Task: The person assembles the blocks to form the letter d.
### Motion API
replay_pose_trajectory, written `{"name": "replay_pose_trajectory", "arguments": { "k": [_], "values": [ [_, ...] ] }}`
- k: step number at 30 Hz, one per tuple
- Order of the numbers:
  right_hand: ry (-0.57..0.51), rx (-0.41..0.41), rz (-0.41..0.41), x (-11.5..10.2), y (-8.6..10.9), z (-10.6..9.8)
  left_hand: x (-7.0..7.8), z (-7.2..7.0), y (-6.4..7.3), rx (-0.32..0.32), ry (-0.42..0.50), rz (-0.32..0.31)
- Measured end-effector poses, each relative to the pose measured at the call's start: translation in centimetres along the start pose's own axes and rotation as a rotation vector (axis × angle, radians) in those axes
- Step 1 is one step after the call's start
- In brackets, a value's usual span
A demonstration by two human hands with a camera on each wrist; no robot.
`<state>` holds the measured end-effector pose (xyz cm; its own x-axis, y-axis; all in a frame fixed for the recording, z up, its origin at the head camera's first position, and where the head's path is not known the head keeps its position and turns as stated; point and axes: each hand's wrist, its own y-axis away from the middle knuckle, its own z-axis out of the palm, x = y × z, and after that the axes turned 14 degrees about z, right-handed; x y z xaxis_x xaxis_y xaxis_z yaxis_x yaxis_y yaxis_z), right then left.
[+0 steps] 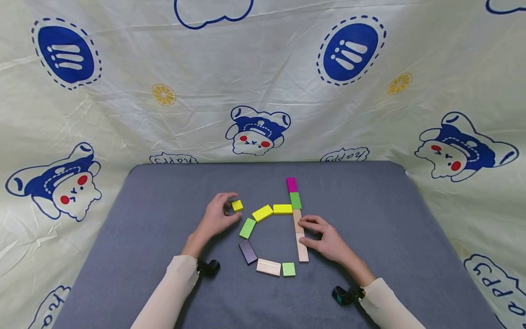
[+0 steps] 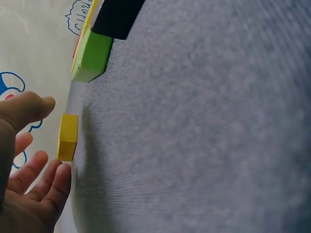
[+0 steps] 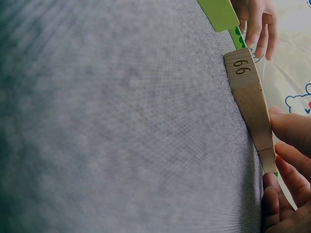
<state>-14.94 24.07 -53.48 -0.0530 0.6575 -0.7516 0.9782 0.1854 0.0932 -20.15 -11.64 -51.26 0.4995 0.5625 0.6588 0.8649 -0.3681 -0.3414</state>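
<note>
My left hand (image 1: 217, 214) is around a short yellow block (image 1: 237, 205), its thumb and fingers spread on either side. In the left wrist view a gap shows between the thumb and this yellow block (image 2: 67, 138). On the other side, my right hand (image 1: 328, 240) rests its fingertips against the right edge of two plain wooden blocks, the upper one (image 1: 297, 220) and the lower one (image 1: 302, 251). They stand end to end below a green block (image 1: 295, 200) and a magenta block (image 1: 291, 184). In the right wrist view the lower wooden block (image 3: 250, 107) bears a printed number.
Left of the straight column curves an arc of blocks: two yellow ones (image 1: 262, 213), a green one (image 1: 247, 228), a dark purple one (image 1: 248, 252), a wooden one (image 1: 269, 267) and a light green one (image 1: 289, 269). A grey cloth (image 1: 349, 192) covers the table; a printed sheet (image 1: 263, 59) hangs behind.
</note>
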Motion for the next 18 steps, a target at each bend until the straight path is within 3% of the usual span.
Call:
{"name": "replay_pose_trajectory", "arguments": {
  "k": [7,18],
  "values": [
    [-0.005,0.0,-0.01,-0.1,0.0,-0.1,-0.4,0.6,-0.1,0.022,-0.026,-0.004],
    [-0.002,0.0,0.0,-0.2,0.0,-0.2,-0.4,1.2,-0.2,0.068,-0.04,-0.085]
  ]
}}
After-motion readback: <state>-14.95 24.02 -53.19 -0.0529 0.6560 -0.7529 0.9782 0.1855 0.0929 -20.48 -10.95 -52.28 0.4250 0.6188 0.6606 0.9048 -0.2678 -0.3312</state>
